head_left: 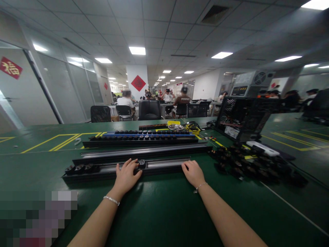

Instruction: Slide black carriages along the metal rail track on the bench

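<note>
The single view comes from the person's head, above the near side of the green bench (154,212), facing forward and tipped somewhat down. Both forearms (226,212) run in from the bottom edge, so the camera sits behind and above the left hand (125,178) and right hand (194,175), which show near at hand below mid-frame. The field is very wide, taking in the ceiling (154,29) overhead, glass partitions (55,73) at left, a black computer case (257,118) at right, and a distant pillar (142,70) ahead.
</note>
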`<state>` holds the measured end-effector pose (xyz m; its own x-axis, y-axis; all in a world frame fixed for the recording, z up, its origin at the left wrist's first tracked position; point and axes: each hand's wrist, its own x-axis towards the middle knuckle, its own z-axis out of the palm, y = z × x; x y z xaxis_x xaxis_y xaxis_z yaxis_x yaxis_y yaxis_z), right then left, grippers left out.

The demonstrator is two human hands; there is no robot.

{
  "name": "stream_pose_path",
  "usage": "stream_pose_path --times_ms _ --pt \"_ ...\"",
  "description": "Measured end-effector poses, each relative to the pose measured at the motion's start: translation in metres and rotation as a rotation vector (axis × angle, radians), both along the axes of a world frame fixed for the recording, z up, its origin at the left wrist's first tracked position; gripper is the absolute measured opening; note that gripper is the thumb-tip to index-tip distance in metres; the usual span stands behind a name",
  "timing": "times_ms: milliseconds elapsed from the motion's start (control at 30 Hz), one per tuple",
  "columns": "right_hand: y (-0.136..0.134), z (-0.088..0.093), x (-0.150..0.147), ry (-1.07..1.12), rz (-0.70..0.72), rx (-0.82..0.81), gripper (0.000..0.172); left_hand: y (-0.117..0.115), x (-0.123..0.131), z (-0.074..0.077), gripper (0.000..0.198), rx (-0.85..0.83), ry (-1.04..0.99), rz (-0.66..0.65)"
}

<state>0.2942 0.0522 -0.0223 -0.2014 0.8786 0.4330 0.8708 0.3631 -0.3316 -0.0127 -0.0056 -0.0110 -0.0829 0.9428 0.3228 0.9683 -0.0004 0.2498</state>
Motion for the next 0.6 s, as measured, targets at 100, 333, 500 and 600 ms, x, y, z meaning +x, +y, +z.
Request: stream_pose_path --times_ms 100,333,500,600 --pt "0.0002 0.0002 -0.0001 -0.009 0.003 0.003 0.035 0.0005 -0.0001 -0.0001 0.035 -0.039 0.006 -0.014" --pt "0.0019 -0.0012 0.0005 -0.009 0.001 0.004 0.033 -0.0027 0.0018 0.0034 0.041 -0.063 0.023 -0.047" --pt "0.0004 0.0006 -0.0002 0.012 0.003 -0.007 0.033 -0.0045 0.0053 0.0043 0.043 -0.049 0.052 -0.075" --pt "0.0000 0.0011 -0.0006 0.016 0.003 -0.010 0.034 -0.0049 0.0064 0.0040 0.042 -0.033 0.072 -0.085"
